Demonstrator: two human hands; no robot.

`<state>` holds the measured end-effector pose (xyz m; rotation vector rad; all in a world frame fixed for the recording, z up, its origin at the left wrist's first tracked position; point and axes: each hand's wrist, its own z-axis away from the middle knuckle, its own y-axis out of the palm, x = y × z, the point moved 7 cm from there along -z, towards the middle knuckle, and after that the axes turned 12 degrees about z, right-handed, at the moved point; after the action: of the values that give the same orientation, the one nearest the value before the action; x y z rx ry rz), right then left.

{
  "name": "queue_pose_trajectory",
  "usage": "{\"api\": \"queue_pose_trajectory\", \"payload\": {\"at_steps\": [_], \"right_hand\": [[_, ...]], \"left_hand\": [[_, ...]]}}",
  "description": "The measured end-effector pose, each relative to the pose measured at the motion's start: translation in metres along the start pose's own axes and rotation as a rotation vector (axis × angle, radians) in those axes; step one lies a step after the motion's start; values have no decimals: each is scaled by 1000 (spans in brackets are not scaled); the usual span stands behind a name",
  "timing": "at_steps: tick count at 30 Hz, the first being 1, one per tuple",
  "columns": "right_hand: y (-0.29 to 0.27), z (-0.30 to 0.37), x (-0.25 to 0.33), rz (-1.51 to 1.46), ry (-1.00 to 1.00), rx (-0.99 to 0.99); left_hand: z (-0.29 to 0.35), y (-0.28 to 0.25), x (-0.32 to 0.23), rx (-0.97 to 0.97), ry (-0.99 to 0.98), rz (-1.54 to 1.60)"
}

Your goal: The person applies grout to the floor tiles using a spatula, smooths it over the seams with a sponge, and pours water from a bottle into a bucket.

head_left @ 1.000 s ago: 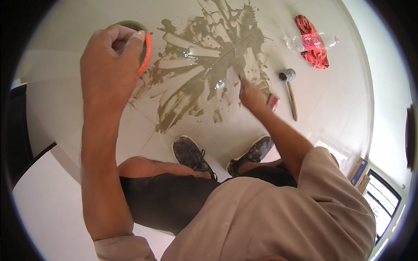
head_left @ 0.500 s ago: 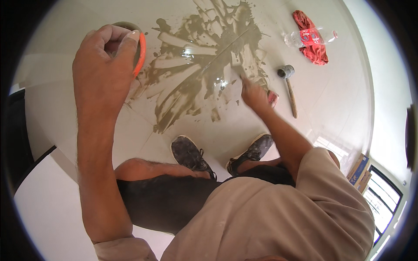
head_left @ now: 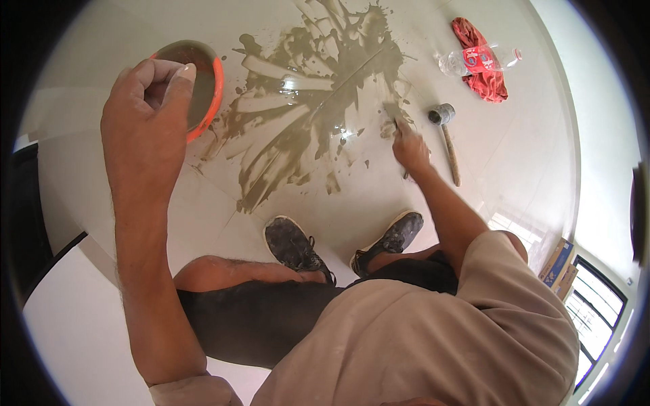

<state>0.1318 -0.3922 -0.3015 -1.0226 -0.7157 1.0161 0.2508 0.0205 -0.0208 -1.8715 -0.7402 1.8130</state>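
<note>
My right hand (head_left: 411,147) is closed around the handle of a putty knife (head_left: 391,111), its flat blade down on the floor at the right side of a patch of wet grey-brown grout (head_left: 318,101). The grout lies in streaks and splashes over the pale tiles. To the left, my left hand (head_left: 145,111) is loosely curled over an orange-rimmed bowl (head_left: 218,88) with grey inside. Nothing shows between its fingers. This hand hides the near left side of the bowl.
A mallet (head_left: 449,145) with a dark head and wooden handle lies right of my right hand. Beyond it, a clear plastic bottle (head_left: 508,57) rests on a red cloth (head_left: 489,88). My dark shoes (head_left: 290,243) stand close to the grout. Cardboard boxes (head_left: 558,267) stand at the right.
My right hand has drawn the putty knife rightward and nearer me, covering a red thing seen beside it before. My left hand has shifted left and nearer, uncovering more of the bowl.
</note>
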Motion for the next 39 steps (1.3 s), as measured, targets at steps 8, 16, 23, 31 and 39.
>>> {"api": "queue_pose_trajectory", "payload": {"at_steps": [8,16,23,31,39], "right_hand": [[-22,-127,-8,88,-105,-36],[-79,-200,-114,163,24,-73],[-72,-209,-63,322,-255,-79],[-146,-293,-49,622,-157,13],[-163,-339,-21,712,-241,-131]], "left_hand": [[-1,19,-9,31,5,73],[-2,5,0,2,-46,19],[1,-4,9,-37,-77,3],[2,-3,5,-36,-124,-32],[8,-2,-9,-96,-174,-104]]}}
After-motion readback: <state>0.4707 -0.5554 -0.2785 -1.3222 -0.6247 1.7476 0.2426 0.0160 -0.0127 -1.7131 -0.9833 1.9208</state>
